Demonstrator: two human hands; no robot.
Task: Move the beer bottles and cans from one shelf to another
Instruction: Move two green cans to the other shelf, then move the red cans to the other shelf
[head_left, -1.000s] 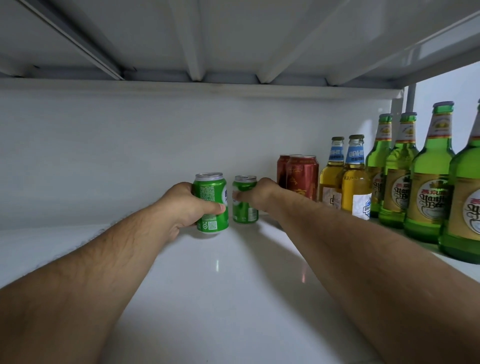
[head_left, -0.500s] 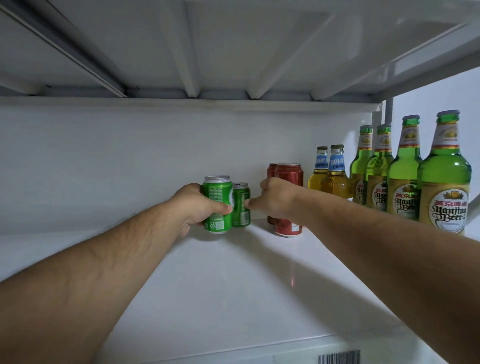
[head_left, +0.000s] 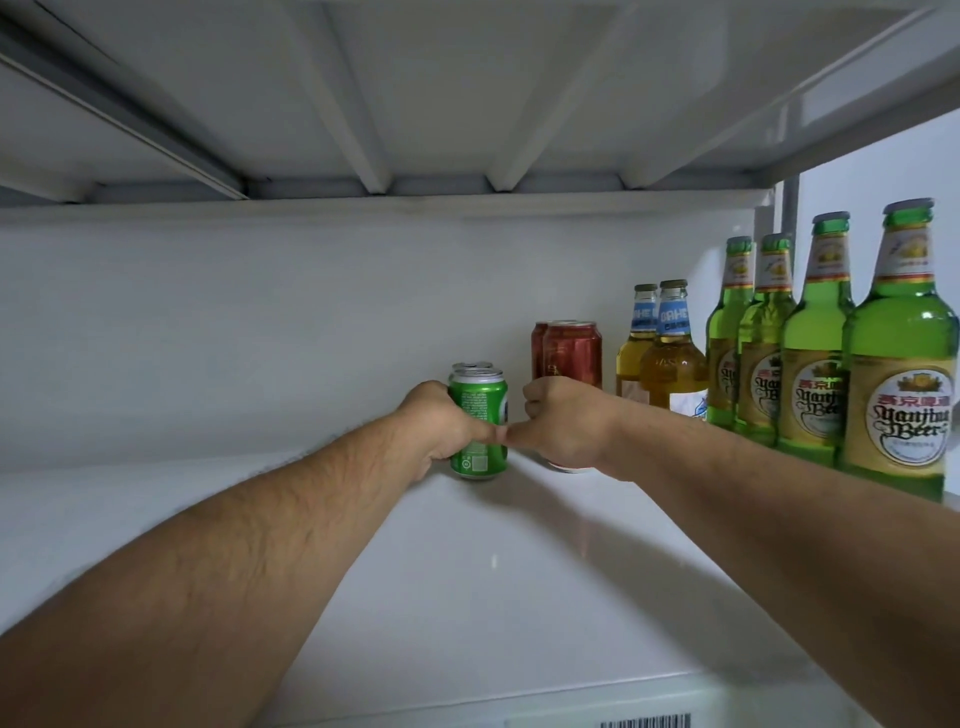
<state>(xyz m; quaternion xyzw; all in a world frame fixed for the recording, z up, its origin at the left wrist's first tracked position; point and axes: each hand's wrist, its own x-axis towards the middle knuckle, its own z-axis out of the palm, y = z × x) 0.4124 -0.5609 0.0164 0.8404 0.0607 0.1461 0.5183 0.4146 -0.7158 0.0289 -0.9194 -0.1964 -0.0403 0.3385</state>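
Hand (head_left: 441, 426) hides second green can (head_left: 470, 367).

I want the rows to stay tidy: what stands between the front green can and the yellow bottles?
The red cans, with the right hand in front of them, in the head view.

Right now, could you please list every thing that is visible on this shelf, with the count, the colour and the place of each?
Small green metal cans: two, green, centre of shelf, one behind the other.
Red metal cans: two, red, right of the green cans.
Yellow glass bottles with blue neck labels: two, right of the red cans.
Tall green glass bottles: four, far right, in a row.
White shelf: one, under everything.
Barcode label: one, on the shelf's front edge.
Left hand: grips the front green can.
Right hand: fingers curled, in front of the red cans.
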